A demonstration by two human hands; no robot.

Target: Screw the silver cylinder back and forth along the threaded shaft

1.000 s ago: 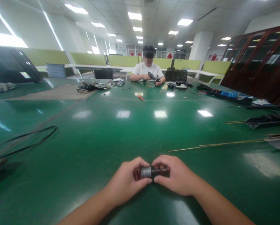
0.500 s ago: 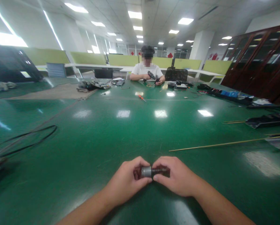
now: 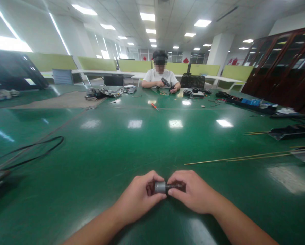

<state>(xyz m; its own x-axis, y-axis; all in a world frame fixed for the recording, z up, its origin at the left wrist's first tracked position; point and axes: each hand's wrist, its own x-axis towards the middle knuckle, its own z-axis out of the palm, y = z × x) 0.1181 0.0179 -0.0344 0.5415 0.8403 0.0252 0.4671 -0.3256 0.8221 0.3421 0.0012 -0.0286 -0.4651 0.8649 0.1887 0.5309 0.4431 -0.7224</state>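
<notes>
Low in the middle of the head view, a short grey metal cylinder (image 3: 160,186) lies level between my hands. A thin dark shaft (image 3: 173,186) with ridges along it runs from its right end. My left hand (image 3: 139,194) is closed on the cylinder, thumb below and fingers above. Around the shaft curl the thumb and fingers of my right hand (image 3: 190,190), which hide its far end. The fingertips of both hands are close together, with a small gap between them. The cylinder's left end sits in the shade of my left palm.
Thin yellowish rods (image 3: 218,160) lie to the right. A black cable loop (image 3: 52,144) is at the left. Further off is an orange-handled screwdriver (image 3: 154,106). Across the green table (image 3: 111,146), a person (image 3: 160,76) holds a dark power tool. Electronic parts (image 3: 98,93) lie around.
My hands and the part they hold stay almost in place. The ridged shaft shows lighter than before. The whole view has shifted very slightly.
</notes>
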